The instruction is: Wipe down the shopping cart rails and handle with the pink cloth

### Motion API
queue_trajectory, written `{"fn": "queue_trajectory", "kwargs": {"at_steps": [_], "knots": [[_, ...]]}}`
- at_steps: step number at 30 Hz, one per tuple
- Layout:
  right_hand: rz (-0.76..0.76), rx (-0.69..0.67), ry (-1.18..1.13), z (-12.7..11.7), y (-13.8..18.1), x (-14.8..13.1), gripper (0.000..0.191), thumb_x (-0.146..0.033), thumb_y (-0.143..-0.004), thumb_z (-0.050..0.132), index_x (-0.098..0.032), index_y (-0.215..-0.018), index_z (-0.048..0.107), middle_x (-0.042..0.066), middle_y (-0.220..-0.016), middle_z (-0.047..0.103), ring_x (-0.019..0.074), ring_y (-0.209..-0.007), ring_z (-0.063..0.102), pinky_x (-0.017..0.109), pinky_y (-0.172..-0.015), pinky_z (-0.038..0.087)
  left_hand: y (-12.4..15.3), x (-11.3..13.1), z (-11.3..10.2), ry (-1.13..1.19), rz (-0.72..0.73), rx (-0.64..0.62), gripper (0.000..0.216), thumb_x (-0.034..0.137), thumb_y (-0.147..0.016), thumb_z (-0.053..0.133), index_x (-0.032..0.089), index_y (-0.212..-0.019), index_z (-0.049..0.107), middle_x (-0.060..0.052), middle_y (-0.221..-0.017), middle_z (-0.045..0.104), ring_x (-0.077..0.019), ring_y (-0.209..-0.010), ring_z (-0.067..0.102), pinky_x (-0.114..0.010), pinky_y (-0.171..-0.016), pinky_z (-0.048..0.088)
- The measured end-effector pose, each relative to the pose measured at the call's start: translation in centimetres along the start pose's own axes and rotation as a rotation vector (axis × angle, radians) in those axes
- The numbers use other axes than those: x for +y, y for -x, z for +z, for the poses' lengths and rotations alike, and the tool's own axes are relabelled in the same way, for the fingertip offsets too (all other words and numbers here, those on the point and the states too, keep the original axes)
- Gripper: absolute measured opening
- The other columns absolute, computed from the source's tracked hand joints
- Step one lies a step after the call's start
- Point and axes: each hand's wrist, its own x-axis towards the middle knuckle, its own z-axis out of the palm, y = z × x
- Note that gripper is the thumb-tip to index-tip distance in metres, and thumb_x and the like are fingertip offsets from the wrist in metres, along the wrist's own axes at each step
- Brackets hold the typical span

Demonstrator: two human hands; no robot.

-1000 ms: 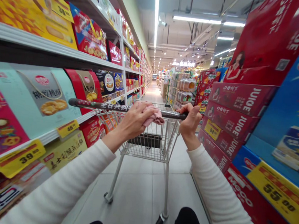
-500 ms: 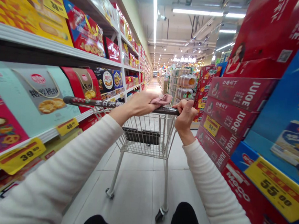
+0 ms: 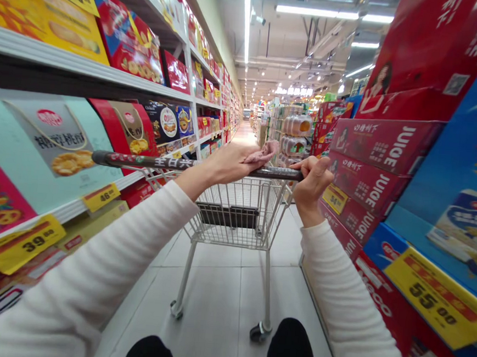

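Note:
A wire shopping cart (image 3: 235,222) stands in front of me in a store aisle. My left hand (image 3: 227,164) rests on top of its dark handle bar (image 3: 141,161), fingers closed on a pink cloth (image 3: 263,151) pressed against the bar. My right hand (image 3: 312,181) is wrapped round the right end of the same bar, thumb up. Both arms wear white sleeves. The cart basket looks empty apart from its folded child seat flap.
Shelves of boxed biscuits with yellow price tags (image 3: 18,244) run along the left. Stacked red juice cartons (image 3: 376,156) and blue boxes (image 3: 461,179) crowd the right, close to the cart. The tiled aisle (image 3: 246,135) runs straight ahead; my dark knees show below.
The left hand with the cloth has shifted from the front of the bar up onto its top. The cart has rolled slightly forward and toward the right-hand stacks.

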Motion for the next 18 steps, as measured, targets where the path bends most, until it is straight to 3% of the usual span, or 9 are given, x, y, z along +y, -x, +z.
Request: {"fn": "queue_trajectory", "kwargs": {"at_steps": [5,11,18], "knots": [[0.022,0.016,-0.038,-1.3,-0.7,0.1,0.068,-0.070,-0.099,0.012,-0.026,-0.050,0.027,-0.002,-0.047,0.046,0.0137,-0.052,0.060,0.032,-0.059,0.044,2.4,1.7,1.4,-0.217,0.091,0.228,0.027,0.036,-0.100,0.042,0.024,-0.106,0.065,-0.008,-0.099,0.061,-0.0235,-0.095,0.057,-0.037,-0.081,0.046],[0.043,-0.004,-0.056,-2.5,-1.2,0.7,0.069,-0.073,-0.098,0.012,-0.027,-0.049,0.026,-0.002,-0.045,0.041,0.0147,-0.052,0.062,0.032,-0.056,0.043,4.3,0.2,0.9,-0.282,0.133,0.220,0.025,0.033,-0.098,0.043,0.024,-0.109,0.064,-0.009,-0.103,0.062,-0.0233,-0.094,0.058,-0.037,-0.081,0.047],[0.053,-0.002,-0.089,-3.3,-1.9,1.6,0.069,-0.074,-0.097,0.015,-0.026,-0.047,0.025,-0.002,-0.044,0.046,0.0138,-0.050,0.059,0.031,-0.053,0.040,7.4,-5.2,-3.6,-0.151,-0.043,0.082,0.021,0.035,-0.090,0.047,0.024,-0.097,0.064,-0.004,-0.094,0.068,-0.0198,-0.084,0.060,-0.031,-0.076,0.044]]}}
